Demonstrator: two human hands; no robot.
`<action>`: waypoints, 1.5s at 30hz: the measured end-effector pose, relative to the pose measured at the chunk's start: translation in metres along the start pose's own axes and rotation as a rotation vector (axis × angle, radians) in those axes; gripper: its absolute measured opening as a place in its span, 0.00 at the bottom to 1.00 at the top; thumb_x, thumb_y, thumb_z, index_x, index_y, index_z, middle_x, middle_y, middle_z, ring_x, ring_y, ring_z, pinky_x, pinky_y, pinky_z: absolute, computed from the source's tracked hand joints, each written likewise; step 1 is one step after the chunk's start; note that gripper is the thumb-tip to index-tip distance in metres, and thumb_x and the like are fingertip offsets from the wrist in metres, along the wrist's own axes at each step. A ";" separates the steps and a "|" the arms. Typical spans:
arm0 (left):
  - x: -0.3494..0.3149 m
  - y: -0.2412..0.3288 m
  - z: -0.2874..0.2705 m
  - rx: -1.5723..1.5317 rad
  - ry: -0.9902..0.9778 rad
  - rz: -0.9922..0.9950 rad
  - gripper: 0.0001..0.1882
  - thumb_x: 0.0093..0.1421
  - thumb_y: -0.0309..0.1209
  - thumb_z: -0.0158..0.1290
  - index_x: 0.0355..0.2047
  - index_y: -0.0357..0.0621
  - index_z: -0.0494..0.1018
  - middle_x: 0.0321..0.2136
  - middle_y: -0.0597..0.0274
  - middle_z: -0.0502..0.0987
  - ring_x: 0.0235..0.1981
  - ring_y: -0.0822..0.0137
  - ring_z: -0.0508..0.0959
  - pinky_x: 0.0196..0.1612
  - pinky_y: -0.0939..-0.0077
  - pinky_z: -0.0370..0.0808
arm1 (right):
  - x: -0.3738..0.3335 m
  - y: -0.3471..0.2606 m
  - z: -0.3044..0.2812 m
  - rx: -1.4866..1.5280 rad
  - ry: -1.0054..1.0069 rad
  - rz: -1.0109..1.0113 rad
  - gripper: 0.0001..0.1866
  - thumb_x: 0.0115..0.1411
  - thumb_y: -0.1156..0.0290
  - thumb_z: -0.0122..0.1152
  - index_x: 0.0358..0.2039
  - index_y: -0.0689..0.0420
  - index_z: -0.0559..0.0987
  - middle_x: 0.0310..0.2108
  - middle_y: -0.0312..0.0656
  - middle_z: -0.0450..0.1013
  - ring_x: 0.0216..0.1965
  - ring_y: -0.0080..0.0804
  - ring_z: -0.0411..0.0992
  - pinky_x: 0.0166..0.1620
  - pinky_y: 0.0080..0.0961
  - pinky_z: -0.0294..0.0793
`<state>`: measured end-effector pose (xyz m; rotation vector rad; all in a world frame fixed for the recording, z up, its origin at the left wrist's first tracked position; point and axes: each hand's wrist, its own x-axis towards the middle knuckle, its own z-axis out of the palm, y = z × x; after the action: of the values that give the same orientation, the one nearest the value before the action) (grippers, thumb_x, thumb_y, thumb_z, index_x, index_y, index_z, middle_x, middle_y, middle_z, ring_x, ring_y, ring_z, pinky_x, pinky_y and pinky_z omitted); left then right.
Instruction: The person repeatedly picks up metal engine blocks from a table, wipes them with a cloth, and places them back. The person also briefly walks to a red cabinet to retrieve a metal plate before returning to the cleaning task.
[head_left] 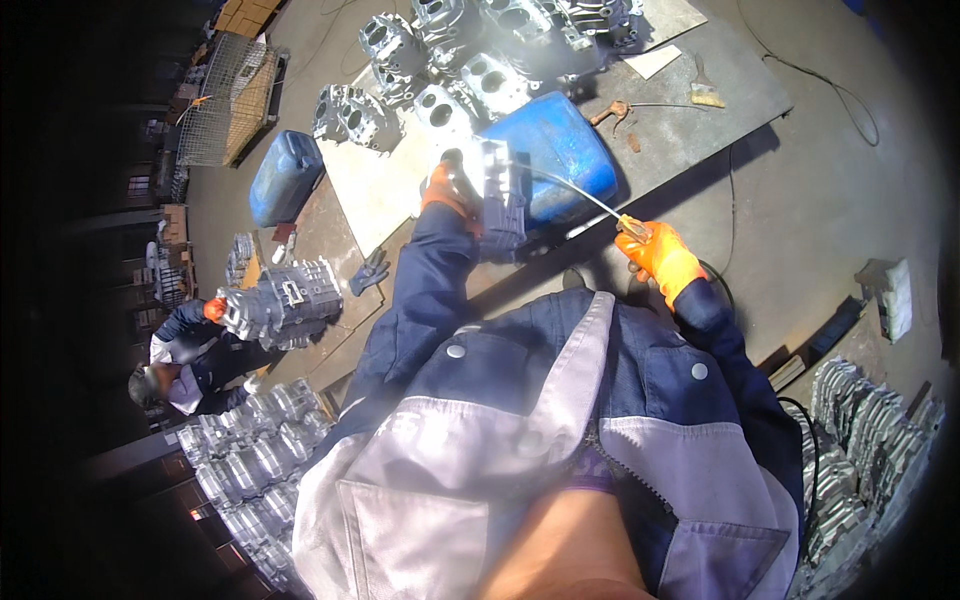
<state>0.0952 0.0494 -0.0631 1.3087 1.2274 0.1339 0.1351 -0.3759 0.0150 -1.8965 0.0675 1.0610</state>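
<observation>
My left hand [446,192], in an orange glove, is closed on the left side of a silver cast-metal housing [503,200], which is held tilted against a blue plastic jerrycan [555,160]. Glare washes out part of the housing and of that hand. My right hand [664,258], also gloved in orange, wraps round the handle of an air blow gun [580,190]. Its long thin metal tube points left, and the tip is at the housing's upper right side, lost in the brightness.
Several round-bored castings [440,105] stand at the table's far side. On the grey tabletop [740,90] lie a brush [706,85] and an orange-handled blow gun [612,115]. Another blue jerrycan [286,178] stands left, near a co-worker [195,350] at a large casting [285,300]. Stacked castings [860,450] fill the lower right.
</observation>
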 end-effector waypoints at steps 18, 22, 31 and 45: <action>-0.030 0.113 -0.026 2.014 -0.429 0.927 0.20 0.66 0.44 0.47 0.38 0.41 0.80 0.34 0.47 0.83 0.36 0.50 0.83 0.42 0.65 0.79 | -0.079 -0.043 -0.012 -0.571 0.168 -0.591 0.16 0.55 0.54 0.65 0.34 0.55 0.82 0.28 0.49 0.78 0.34 0.53 0.75 0.38 0.45 0.73; -0.064 0.126 0.016 1.694 -0.271 0.094 0.24 0.54 0.53 0.58 0.37 0.45 0.81 0.31 0.56 0.82 0.34 0.57 0.83 0.43 0.64 0.77 | -0.079 -0.040 -0.026 -0.566 0.167 -0.599 0.16 0.55 0.54 0.65 0.32 0.54 0.82 0.26 0.48 0.77 0.31 0.49 0.76 0.35 0.42 0.73; -0.063 0.055 0.051 2.021 -0.415 1.095 0.15 0.47 0.37 0.63 0.35 0.47 0.84 0.37 0.53 0.83 0.43 0.54 0.82 0.50 0.62 0.74 | -0.056 -0.029 -0.033 0.173 -0.123 -0.175 0.14 0.61 0.60 0.63 0.36 0.58 0.80 0.21 0.36 0.73 0.20 0.23 0.70 0.24 0.21 0.68; -0.077 0.034 0.103 2.265 -0.552 1.245 0.11 0.50 0.35 0.60 0.34 0.52 0.85 0.36 0.57 0.84 0.43 0.55 0.83 0.46 0.60 0.74 | 0.004 0.017 -0.031 0.089 0.042 0.126 0.13 0.59 0.60 0.61 0.39 0.54 0.79 0.27 0.37 0.74 0.16 0.27 0.70 0.16 0.28 0.68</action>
<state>0.1559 -0.0580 -0.0139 3.4040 -0.7680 -0.9723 0.1503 -0.4073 0.0062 -1.8535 0.2575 1.0843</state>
